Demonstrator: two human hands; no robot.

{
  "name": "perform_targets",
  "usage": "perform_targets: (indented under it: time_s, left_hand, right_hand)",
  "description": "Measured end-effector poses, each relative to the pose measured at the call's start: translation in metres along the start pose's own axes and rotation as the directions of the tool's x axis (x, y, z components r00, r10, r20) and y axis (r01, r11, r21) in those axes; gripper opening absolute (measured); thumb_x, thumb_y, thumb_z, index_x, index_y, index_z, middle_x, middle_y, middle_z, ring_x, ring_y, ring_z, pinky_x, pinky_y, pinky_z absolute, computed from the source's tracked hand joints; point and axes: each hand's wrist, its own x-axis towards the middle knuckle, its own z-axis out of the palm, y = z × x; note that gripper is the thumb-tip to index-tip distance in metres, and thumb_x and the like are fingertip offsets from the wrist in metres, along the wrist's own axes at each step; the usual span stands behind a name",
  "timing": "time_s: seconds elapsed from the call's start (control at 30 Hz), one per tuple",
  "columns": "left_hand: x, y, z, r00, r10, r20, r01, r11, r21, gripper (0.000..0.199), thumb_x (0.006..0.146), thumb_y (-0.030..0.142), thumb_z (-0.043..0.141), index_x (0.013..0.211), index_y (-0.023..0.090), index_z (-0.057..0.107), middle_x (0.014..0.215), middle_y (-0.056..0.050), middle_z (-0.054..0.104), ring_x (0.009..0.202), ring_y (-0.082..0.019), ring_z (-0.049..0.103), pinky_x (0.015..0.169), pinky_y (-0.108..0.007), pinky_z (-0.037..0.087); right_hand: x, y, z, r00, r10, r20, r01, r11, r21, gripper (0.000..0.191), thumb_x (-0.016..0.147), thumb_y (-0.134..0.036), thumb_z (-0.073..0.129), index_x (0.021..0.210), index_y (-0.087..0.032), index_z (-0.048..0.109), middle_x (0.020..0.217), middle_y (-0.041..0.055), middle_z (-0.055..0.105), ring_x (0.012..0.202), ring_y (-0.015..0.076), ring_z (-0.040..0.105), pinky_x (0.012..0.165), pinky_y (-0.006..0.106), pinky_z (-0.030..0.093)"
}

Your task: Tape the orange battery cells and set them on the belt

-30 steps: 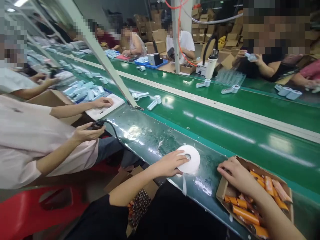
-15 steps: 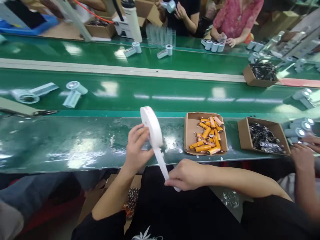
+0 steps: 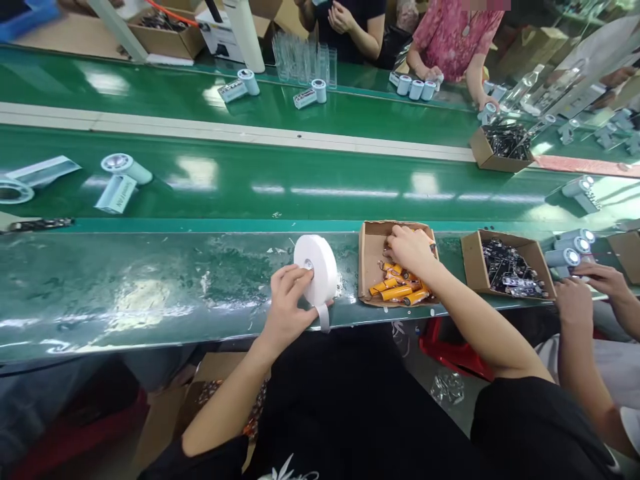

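My left hand grips a roll of white tape that stands on edge on the bench. The fingers are at its core, and a short loose end of tape hangs below by the thumb. My right hand reaches into a shallow cardboard box of orange cylindrical batteries. Its fingers are bent down and close together over the batteries; their tips and anything between them are hidden.
A second cardboard box holds small dark parts, with a co-worker's hands to its right. Pale blue fan-like devices lie on the green conveyor. People sit across it, near clear plastic holders.
My right hand has left the tape strip and moved right into the battery box. The tape roll has come down onto the bench, and its loose end is much shorter.
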Motion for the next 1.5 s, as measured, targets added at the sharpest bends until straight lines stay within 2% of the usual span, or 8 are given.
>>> perform_targets:
  time_s: [0.2,0.43,0.57,0.67,1.0,1.27,1.37,1.5]
  left_hand:
    - [-0.005,0.006,0.001,1.0,0.004,0.004,-0.004,1.0,0.002,0.061,0.084,0.024,0.086,0.141,0.026,0.062,0.121,-0.012,0.068,0.128,-0.036,0.057,0.108,-0.058,0.054]
    - [0.001,0.012,0.0,0.998,0.017,0.058,-0.019,0.999,0.038,0.072,0.073,0.01,0.078,0.141,0.029,0.064,0.122,-0.01,0.069,0.129,-0.037,0.054,0.11,-0.059,0.05]
    - [0.017,0.022,-0.001,0.995,0.099,0.021,-0.1,0.994,0.038,0.072,0.075,0.007,0.073,0.142,0.029,0.063,0.118,-0.01,0.07,0.126,-0.035,0.055,0.109,-0.058,0.05]
    - [0.028,0.03,-0.003,0.988,0.154,0.022,-0.154,0.988,0.029,0.071,0.077,0.006,0.072,0.144,0.029,0.063,0.117,-0.009,0.071,0.123,-0.033,0.056,0.109,-0.057,0.049]
    - [0.033,0.038,-0.009,0.959,0.268,0.091,-0.278,0.95,0.138,0.073,0.085,0.009,0.077,0.152,0.037,0.063,0.117,-0.004,0.078,0.121,-0.028,0.052,0.109,-0.045,0.05]
    - [0.038,0.035,-0.01,0.936,0.31,0.168,-0.335,0.93,0.153,0.061,0.095,0.011,0.073,0.147,0.042,0.067,0.121,-0.003,0.076,0.105,-0.026,0.05,0.117,-0.053,0.055]
    - [0.048,0.03,-0.02,0.907,0.365,0.21,-0.397,0.908,0.137,0.059,0.097,0.01,0.07,0.145,0.043,0.067,0.121,-0.001,0.076,0.097,-0.024,0.049,0.122,-0.056,0.054]
    - [0.067,0.023,-0.04,0.907,0.307,0.288,-0.359,0.922,0.146,0.058,0.1,0.012,0.067,0.148,0.045,0.065,0.119,0.0,0.075,0.091,-0.023,0.049,0.127,-0.059,0.052]
  right_hand:
    - [0.001,0.019,0.015,0.992,-0.067,-0.106,0.1,0.933,0.346,0.029,0.11,-0.027,0.056,0.108,-0.018,0.084,0.122,0.0123,0.079,0.118,0.0284,0.066,0.102,0.043,0.051]
    - [-0.015,0.024,0.016,0.779,0.396,-0.487,0.353,0.364,0.862,0.045,0.1,-0.068,0.066,0.098,-0.023,0.073,0.08,0.0022,0.077,0.071,0.0195,0.074,0.069,0.034,0.063]
    - [-0.04,0.007,-0.007,0.575,0.374,-0.728,0.5,0.544,0.674,0.04,0.107,-0.062,0.062,0.094,-0.025,0.068,0.087,0.0038,0.077,0.086,0.0226,0.079,0.076,0.037,0.064]
    - [-0.059,-0.001,-0.022,0.519,0.258,-0.815,0.495,0.687,0.532,0.033,0.112,-0.053,0.057,0.097,-0.025,0.067,0.085,0.0033,0.075,0.088,0.0228,0.08,0.072,0.033,0.06]
    - [-0.079,-0.032,-0.028,0.591,0.284,-0.755,0.208,0.851,0.483,0.036,0.116,-0.054,0.039,0.101,-0.026,0.056,0.082,0.0038,0.061,0.076,0.0232,0.064,0.072,0.039,0.054]
    - [-0.071,-0.039,-0.029,0.714,0.029,-0.699,0.24,0.928,0.284,0.045,0.117,-0.046,0.032,0.088,-0.023,0.057,0.07,0.0043,0.061,0.07,0.0211,0.062,0.067,0.031,0.048]
    - [-0.077,-0.036,-0.026,0.772,0.049,-0.634,0.324,0.827,0.459,0.044,0.116,-0.052,0.035,0.1,-0.022,0.063,0.081,0.0063,0.069,0.077,0.0217,0.067,0.07,0.032,0.054]
    - [-0.083,-0.024,-0.021,0.878,0.082,-0.472,0.387,0.457,0.801,0.058,0.101,-0.061,0.07,0.144,-0.023,0.061,0.119,0.0101,0.076,0.087,0.0212,0.074,0.079,0.036,0.065]
